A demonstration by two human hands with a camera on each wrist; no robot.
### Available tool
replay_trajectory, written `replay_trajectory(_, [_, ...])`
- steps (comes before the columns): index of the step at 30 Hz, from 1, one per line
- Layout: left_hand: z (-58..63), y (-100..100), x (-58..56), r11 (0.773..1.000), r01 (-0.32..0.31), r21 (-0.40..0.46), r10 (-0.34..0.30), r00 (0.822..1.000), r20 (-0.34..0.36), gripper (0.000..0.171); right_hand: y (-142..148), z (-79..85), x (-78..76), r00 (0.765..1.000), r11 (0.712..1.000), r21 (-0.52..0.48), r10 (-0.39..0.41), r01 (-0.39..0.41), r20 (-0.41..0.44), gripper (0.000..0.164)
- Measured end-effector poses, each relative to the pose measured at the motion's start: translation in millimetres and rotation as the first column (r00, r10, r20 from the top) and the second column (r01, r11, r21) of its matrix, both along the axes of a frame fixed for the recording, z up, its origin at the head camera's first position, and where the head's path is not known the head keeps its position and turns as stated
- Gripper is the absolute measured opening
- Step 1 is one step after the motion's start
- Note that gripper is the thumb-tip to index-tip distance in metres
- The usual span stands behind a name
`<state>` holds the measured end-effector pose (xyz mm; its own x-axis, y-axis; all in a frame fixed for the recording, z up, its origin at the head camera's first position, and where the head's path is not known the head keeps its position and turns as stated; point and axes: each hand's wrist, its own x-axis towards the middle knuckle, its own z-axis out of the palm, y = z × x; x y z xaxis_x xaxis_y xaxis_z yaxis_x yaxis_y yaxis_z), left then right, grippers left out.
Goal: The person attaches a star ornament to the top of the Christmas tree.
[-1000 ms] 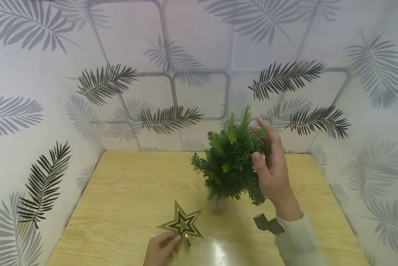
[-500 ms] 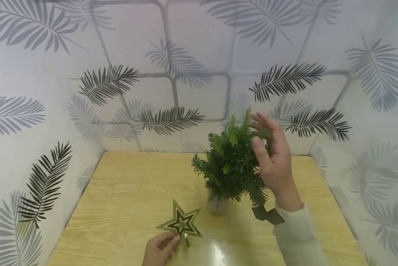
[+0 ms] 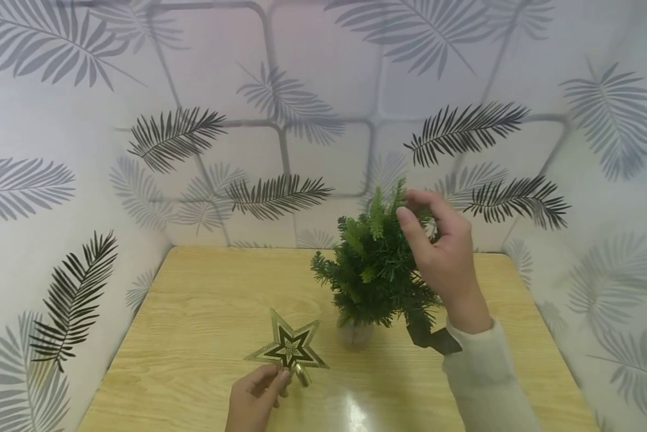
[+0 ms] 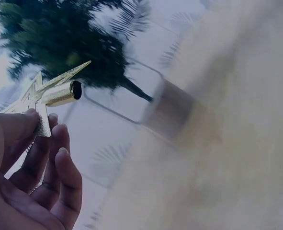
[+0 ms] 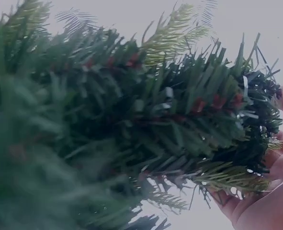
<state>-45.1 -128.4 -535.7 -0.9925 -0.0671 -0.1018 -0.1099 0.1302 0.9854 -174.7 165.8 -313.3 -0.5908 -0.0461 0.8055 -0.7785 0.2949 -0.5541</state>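
Note:
My left hand (image 3: 253, 393) pinches a gold star tree topper (image 3: 290, 348) by its lower edge, between thumb and fingers. In the left wrist view, the topper's hollow tube (image 4: 62, 94) points toward the tree. The small artificial Christmas tree (image 3: 369, 270) stands upright on a round, pale base (image 3: 356, 334). At its upper right, my right hand (image 3: 448, 258) curls thumb and fingers round the top twigs, the tips close together. Dense green branches (image 5: 179, 105) fill the right wrist view, with part of the right hand (image 5: 270, 196) round their ends at the right edge.
Beneath everything is a light wood-grain table (image 3: 204, 294). A wall covering (image 3: 329, 78) printed with leaves rises behind the table and along its sides. A dark angular piece (image 3: 434, 339) sits at the right sleeve's cuff.
The left hand has lifted the star topper slightly up and to the left. The right hand's thumb and fingers have moved from spread beside the tree to closed in round its top twigs.

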Motion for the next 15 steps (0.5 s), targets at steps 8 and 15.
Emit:
replay_trajectory(8, [23.1, 8.8, -0.5, 1.000, -0.023, 0.005, 0.024, 0.975, -0.221, 0.005, -4.8, 6.2, -4.9, 1.000, 0.999, 0.037, 0.005, -0.004, -0.018, 0.010])
replay_trajectory(15, [35.8, 12.2, -3.8, 0.997, 0.005, 0.072, 0.014, 0.964, -0.265, 0.005, -10.9, 6.8, -4.9, 1.000, 1.000, 0.030, 0.009, -0.010, 0.006, 0.012])
